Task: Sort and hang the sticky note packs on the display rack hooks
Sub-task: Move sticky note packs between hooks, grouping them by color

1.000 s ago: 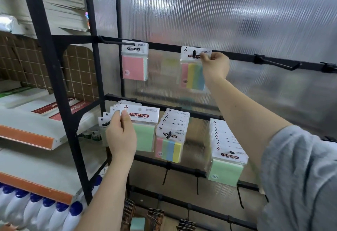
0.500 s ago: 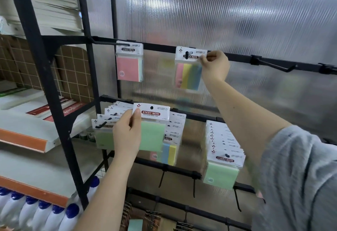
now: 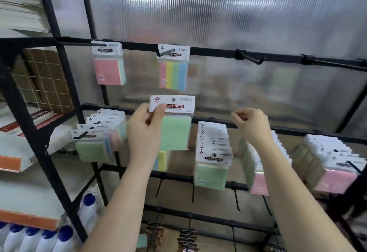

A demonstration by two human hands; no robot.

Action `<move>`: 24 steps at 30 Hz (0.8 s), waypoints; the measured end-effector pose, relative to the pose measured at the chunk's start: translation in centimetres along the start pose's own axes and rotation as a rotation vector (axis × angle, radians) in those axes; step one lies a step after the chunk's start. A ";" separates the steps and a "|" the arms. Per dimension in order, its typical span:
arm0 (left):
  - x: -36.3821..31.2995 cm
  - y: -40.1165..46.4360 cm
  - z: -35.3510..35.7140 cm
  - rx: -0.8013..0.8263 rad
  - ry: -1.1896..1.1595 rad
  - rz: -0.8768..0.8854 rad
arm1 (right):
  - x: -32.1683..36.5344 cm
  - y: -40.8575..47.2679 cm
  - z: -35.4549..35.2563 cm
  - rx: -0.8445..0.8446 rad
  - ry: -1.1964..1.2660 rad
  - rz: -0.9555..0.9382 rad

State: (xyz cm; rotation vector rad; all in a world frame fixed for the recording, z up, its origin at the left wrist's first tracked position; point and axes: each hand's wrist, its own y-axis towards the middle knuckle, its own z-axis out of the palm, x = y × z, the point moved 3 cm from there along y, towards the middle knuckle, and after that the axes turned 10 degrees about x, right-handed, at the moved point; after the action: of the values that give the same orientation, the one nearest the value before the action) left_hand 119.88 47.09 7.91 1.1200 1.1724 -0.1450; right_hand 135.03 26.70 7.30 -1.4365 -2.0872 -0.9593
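The left hand (image 3: 145, 132) pinches a green pack (image 3: 174, 126) just below the top bar (image 3: 214, 50), not yet hung. The right hand (image 3: 250, 124) is loosely curled, holding nothing. Two packs hang from that bar; a free hook (image 3: 252, 59) waits on it, and many packs remain on the lower hooks.

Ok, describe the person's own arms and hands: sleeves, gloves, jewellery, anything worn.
Both forearms are bare up to the frame's bottom edge; no sleeve shows. The left hand and right hand wear no gloves, and no rings, watch or bracelet are visible.
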 end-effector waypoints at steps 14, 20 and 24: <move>-6.8 -0.8 8.3 0.024 -0.195 0.106 | -10.0 -7.3 -4.4 0.064 -0.088 0.062; -8.7 0.5 10.6 0.047 -0.203 0.083 | -10.5 -8.4 -4.3 0.115 -0.093 0.053; -8.8 1.9 11.4 0.062 -0.203 0.083 | -10.4 -8.6 -3.9 0.087 -0.105 0.044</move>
State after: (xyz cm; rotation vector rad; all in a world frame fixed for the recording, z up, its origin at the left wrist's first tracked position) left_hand 124.63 35.56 15.37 1.1775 0.9452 -0.2274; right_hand 130.74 15.30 0.26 -1.5110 -2.1341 -0.7823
